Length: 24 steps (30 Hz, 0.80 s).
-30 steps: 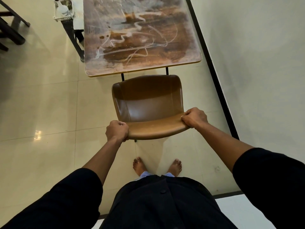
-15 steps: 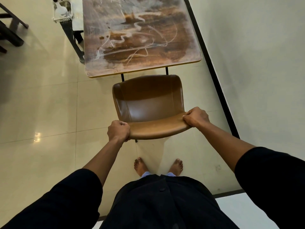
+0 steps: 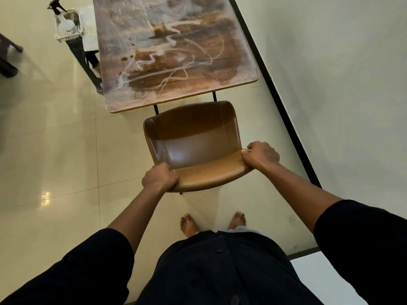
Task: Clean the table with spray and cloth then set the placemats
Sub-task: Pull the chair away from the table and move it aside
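A wooden table (image 3: 171, 51) smeared with pale streaks and dust stands ahead of me. A brown leather chair (image 3: 193, 142) sits at its near end, its seat just short of the table edge. My left hand (image 3: 159, 179) grips the left end of the chair's backrest top. My right hand (image 3: 261, 156) grips the right end. A spray bottle (image 3: 62, 17) with a dark trigger stands in a white basket (image 3: 70, 33) to the left of the table. No cloth or placemats show.
A wall (image 3: 330, 73) with a black skirting strip runs along the table's right side. Glossy cream floor tiles (image 3: 55, 150) spread to the left. A dark furniture leg (image 3: 8, 60) shows at the far left edge. My bare feet stand just behind the chair.
The chair has shifted slightly with both hands still gripping its backrest. My view has tilted, bringing the basket and spray bottle further into sight.
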{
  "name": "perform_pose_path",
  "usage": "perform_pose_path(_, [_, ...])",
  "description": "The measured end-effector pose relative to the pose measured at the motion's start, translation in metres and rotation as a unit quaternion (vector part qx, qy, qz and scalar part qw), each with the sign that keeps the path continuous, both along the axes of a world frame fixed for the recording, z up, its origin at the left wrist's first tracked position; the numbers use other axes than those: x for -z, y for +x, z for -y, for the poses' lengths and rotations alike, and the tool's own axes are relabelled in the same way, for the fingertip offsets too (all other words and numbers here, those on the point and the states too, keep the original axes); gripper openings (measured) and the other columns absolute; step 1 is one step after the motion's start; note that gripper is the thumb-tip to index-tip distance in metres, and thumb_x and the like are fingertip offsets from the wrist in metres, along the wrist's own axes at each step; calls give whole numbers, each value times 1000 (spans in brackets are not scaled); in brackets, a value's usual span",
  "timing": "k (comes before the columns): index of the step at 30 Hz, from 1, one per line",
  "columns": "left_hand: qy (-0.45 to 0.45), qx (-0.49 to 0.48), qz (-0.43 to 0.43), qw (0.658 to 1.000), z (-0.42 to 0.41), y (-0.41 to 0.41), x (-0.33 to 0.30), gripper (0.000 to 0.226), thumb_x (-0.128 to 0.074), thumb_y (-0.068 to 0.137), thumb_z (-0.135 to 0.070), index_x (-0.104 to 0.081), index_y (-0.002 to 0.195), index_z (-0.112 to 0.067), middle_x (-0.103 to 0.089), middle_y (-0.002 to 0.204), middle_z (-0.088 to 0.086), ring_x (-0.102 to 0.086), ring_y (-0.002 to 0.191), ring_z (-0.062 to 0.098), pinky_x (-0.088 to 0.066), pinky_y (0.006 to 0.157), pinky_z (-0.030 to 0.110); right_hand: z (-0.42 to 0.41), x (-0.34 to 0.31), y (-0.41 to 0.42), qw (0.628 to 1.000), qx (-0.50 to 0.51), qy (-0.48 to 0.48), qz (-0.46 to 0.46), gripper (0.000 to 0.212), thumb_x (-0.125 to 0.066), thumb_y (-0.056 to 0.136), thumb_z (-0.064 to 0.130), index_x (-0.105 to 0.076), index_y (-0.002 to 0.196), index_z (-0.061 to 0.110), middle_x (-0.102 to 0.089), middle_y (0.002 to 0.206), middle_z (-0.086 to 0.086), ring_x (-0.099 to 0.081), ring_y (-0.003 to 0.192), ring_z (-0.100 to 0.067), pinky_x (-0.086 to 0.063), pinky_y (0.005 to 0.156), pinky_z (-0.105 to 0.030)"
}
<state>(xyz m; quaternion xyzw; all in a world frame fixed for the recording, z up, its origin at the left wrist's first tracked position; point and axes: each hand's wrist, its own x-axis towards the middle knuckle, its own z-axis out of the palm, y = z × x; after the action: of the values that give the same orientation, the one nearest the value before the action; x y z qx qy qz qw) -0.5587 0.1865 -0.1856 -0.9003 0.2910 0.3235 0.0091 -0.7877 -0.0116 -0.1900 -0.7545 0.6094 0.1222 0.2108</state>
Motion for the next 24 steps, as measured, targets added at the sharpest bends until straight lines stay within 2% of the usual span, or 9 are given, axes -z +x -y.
perform_pose_path(3, [-44, 39, -10, 998, 21, -11, -9, 27, -54, 102, -39, -69, 119, -25, -71, 118, 3, -65, 104, 27, -55, 92, 42, -1, -13, -5, 998, 5, -42, 46, 41, -58, 97, 48, -69, 130, 26, -67, 129, -7, -64, 113, -29, -54, 90, -41])
perform_pose_path(8, [-170, 82, -54, 981, 74, -54, -32, 28, -55, 106, -39, -72, 123, -26, -74, 120, -2, -68, 108, 19, -58, 95, 42, 18, -32, -26, 990, 4, -70, 122, 40, -59, 100, 47, -69, 133, 26, -70, 130, -3, -67, 114, -24, -51, 83, -34])
perform_pose_path(10, [-214, 87, -76, 970, 100, -79, -39, 25, -57, 107, -36, -74, 122, -26, -74, 118, -4, -67, 104, 13, -58, 91, 36, 35, -41, -43, 987, 3, -75, 139, 40, -58, 101, 47, -68, 134, 26, -71, 130, -1, -68, 114, -22, -47, 80, -31])
perform_pose_path(12, [-255, 82, -102, 958, 124, -102, -44, 21, -59, 108, -34, -75, 119, -26, -74, 117, -6, -65, 102, 9, -55, 86, 31, 54, -49, -63, 984, 11, -67, 162, 39, -57, 101, 47, -69, 132, 27, -72, 128, 2, -68, 114, -21, -47, 81, -30])
perform_pose_path(15, [-300, 70, -139, 941, 166, -142, -55, 20, -61, 107, -31, -77, 118, -24, -73, 119, -7, -66, 107, 8, -56, 90, 31, 91, -63, -100, 977, 32, -42, 207, 37, -56, 96, 53, -73, 121, 32, -75, 115, 7, -70, 106, -17, -56, 90, -35])
perform_pose_path(17, [-324, 48, -161, 931, 193, -167, -62, 20, -61, 108, -29, -77, 119, -24, -73, 118, -7, -66, 104, 4, -56, 89, 31, 116, -73, -126, 969, 47, -33, 240, 35, -56, 93, 53, -75, 114, 33, -76, 107, 11, -71, 99, -13, -58, 90, -37])
perform_pose_path(20, [-346, 17, -176, 921, 236, -205, -68, 21, -60, 108, -30, -78, 118, -26, -74, 116, -9, -67, 104, 4, -61, 93, 39, 158, -89, -165, 960, 50, -36, 273, 26, -61, 97, 45, -76, 112, 29, -76, 101, 11, -70, 95, -11, -55, 88, -32])
perform_pose_path(24, [-367, -11, -195, 910, 284, -239, -77, 16, -62, 106, -31, -74, 104, -41, -77, 110, -10, -73, 104, 9, -63, 95, 46, 207, -106, -203, 951, 50, -45, 301, 23, -62, 99, 40, -78, 110, 27, -76, 100, 9, -69, 92, -7, -51, 84, -27])
